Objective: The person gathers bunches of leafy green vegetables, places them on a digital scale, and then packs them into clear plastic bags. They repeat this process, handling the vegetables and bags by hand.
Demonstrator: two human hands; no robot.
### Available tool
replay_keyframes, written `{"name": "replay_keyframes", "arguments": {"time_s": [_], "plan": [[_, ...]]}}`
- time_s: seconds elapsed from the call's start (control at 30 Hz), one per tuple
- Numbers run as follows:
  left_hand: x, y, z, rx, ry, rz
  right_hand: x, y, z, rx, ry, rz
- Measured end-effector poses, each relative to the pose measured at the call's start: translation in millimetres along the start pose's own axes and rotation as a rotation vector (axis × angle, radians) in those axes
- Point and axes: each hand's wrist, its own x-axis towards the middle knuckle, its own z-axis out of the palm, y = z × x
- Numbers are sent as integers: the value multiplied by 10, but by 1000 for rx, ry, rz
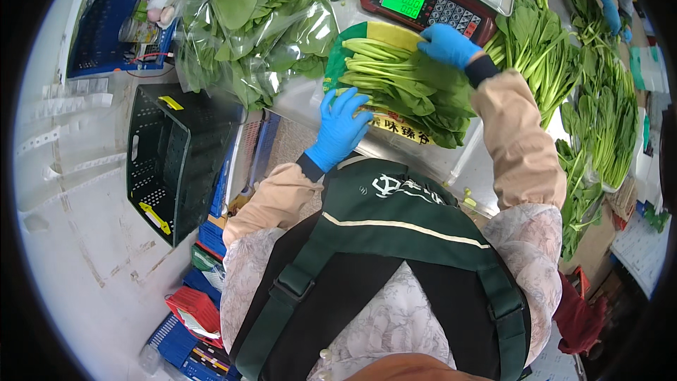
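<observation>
A bunch of leafy greens (pixel 391 76) with pale green stems lies across a green and yellow printed sack (pixel 389 34) on the metal table. Its stems point left and its leaves right. My left hand (pixel 341 127), in a blue glove, rests by the lower stem ends with its fingers apart, at the sack's near side. My right hand (pixel 447 46), also gloved in blue, is bent over the far edge of the sack and the upper leaves. Its fingertips are partly hidden, so I cannot tell whether they pinch anything.
Beyond the sack stands a dark red digital scale (pixel 423 2) with a lit green display. Clear bags of leafy greens (pixel 259 26) are piled left; loose bunches (pixel 545 58) lie right. A dark plastic crate (pixel 182 164) is at left. Another person's blue-gloved hand (pixel 611 13) shows at far right.
</observation>
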Motion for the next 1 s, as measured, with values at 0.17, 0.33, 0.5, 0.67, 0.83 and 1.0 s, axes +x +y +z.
{"name": "replay_keyframes", "arguments": {"time_s": [0.17,0.33,0.5,0.67,0.83,1.0], "plan": [[327,38,147,-135,110,-156,-1003,-707,460,-312,478,-324],[395,135,129,-171,90,-218,-1087,-899,847,-102,318,-8],[471,460,156,-230,395,-132,-1786,-752,514,-8,500,69],[592,811,797,-345,7,214,-3327,-183,416,130,635,258],[784,1316,1535,-318,-213,359,-4171,4,911,97,592,469],[743,1376,1763,-39,-336,487,-4387,44,1438,-54,462,518]]}}
